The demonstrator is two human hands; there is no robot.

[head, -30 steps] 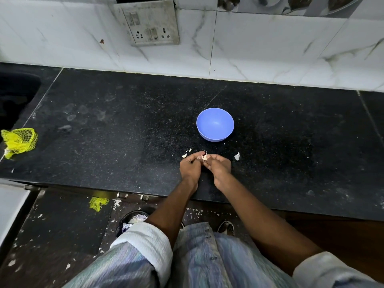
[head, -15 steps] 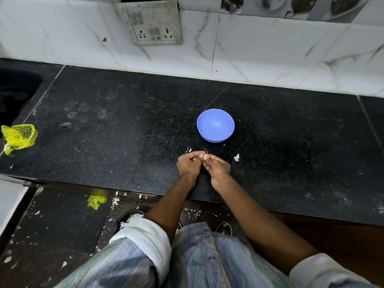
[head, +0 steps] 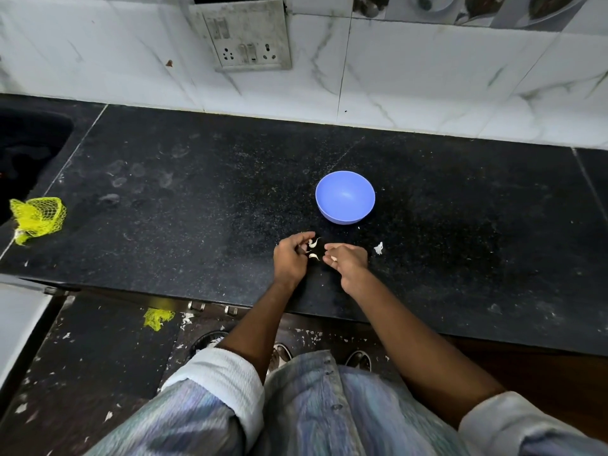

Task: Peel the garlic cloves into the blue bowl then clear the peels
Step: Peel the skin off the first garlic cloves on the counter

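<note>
Left hand (head: pixel 291 260) curled, pinching pale garlic peel scraps (head: pixel 312 243); right hand (head: pixel 347 260) curled round small white garlic clove (head: pixel 333 258). Round blue plastic bowl (head: pixel 345 197) just above, centre frame.

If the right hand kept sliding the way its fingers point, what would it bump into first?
Probably the garlic peels between the hands, then the left hand. The right hand points left, though its height above the counter is unclear.
</note>
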